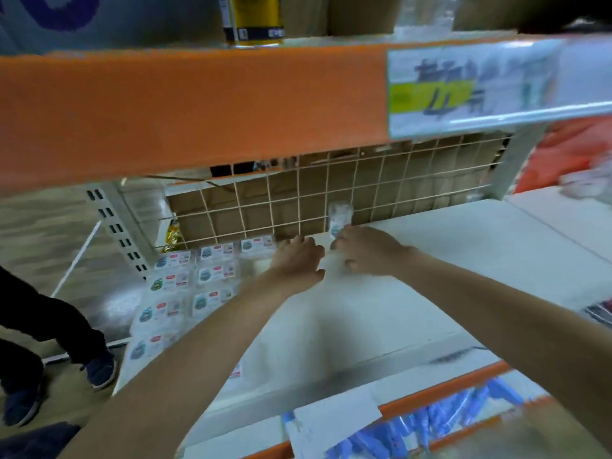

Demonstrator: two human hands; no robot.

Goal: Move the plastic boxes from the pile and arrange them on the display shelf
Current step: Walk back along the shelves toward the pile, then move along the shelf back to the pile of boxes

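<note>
Watching plastic box standing upright at the shelf's wire-grid back, long axis vertical | right hand nearer, fingertips pinching its base | left hand just beside, grip unclear | laid rows further left

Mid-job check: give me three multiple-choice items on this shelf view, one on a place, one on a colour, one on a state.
1. The arranged plastic boxes lie on which part of the shelf?
A. left
B. right
C. front middle

2. The beam above the shelf is:
A. blue
B. orange
C. green

3. The box at the right hand stands:
A. flat, label up
B. upright against the wire grid
C. on the floor

Answers: 1 A, the rows fill the left end. 2 B, its face is orange. 3 B, it stands on edge at the grid. The left hand rests beside it.
</note>
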